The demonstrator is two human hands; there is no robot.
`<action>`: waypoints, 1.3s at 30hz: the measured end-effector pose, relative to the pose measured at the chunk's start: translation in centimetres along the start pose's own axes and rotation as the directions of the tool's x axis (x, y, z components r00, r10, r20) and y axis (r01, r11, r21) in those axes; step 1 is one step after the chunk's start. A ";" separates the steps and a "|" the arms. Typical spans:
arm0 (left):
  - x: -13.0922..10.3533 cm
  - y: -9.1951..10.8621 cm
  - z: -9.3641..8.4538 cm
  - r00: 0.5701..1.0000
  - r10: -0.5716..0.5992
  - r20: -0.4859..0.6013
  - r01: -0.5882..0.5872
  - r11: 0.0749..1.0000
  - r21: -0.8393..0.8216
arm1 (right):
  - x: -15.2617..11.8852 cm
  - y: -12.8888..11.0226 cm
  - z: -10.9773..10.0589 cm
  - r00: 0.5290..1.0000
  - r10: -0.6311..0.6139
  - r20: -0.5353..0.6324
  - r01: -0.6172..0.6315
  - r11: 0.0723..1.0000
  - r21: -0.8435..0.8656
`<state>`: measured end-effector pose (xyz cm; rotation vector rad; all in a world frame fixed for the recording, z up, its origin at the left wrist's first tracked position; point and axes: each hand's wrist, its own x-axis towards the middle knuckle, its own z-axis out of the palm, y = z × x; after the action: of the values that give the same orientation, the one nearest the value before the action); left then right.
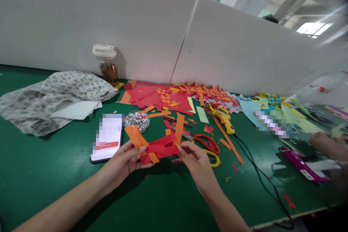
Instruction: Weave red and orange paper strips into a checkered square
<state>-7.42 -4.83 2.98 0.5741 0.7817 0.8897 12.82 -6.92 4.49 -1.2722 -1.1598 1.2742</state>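
Observation:
Between my two hands is a piece of red and orange paper strips (160, 148), woven across each other and lifted above the green table. My left hand (130, 157) pinches its left end, thumb on top and fingers beneath. At the right end, my right hand (194, 159) grips a red strip between thumb and fingers. Loose orange ends stick up at the upper left and upper right of the weave. Just beyond my right hand lie scissors (208, 143) with red and yellow handles. A round container of googly eyes (137, 121) is behind the weave.
A phone (107, 137) lies left of my hands. Farther back are a lidded cup (106, 65), a patterned cloth (54, 98) and red paper sheets (152, 96). To the right, a yellow glue gun (223, 119) trails a black cord. Another person's hand (326, 146) is near a purple power strip (304, 165).

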 end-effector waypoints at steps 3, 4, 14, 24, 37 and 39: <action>0.1 0.0 -0.1 1.000 -0.008 0.008 0.008 1.000 -0.003 | 0.2 0.1 -0.2 0.998 -0.053 -0.044 0.053 0.999 -0.006; 0.2 -0.1 -0.1 1.000 -0.009 0.015 0.009 1.000 -0.011 | 0.2 0.1 -0.3 0.997 -0.063 -0.054 0.062 0.998 -0.016; 0.3 -0.3 -0.2 0.998 -0.001 0.058 0.003 0.999 -0.042 | -0.2 -0.2 -0.2 0.996 -0.030 -0.081 0.023 0.995 -0.093; 0.3 -0.5 -0.1 0.997 0.024 0.078 -0.021 0.999 -0.039 | 0.3 -0.5 -0.3 0.997 -0.021 -0.079 0.006 0.984 -0.179; 0.5 -0.4 -0.1 0.999 0.013 0.036 -0.015 0.998 0.061 | 1.5 -1.0 -0.2 0.985 0.162 0.049 -0.157 0.983 -0.094; 0.5 -0.5 -0.1 0.999 0.013 0.043 -0.015 0.998 0.059 | 1.7 -1.0 0.1 0.982 0.175 0.073 -0.174 0.984 -0.025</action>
<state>-7.09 -4.67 2.43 0.6495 0.7686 0.8670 12.72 -5.14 5.35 -1.3747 -1.1338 1.4534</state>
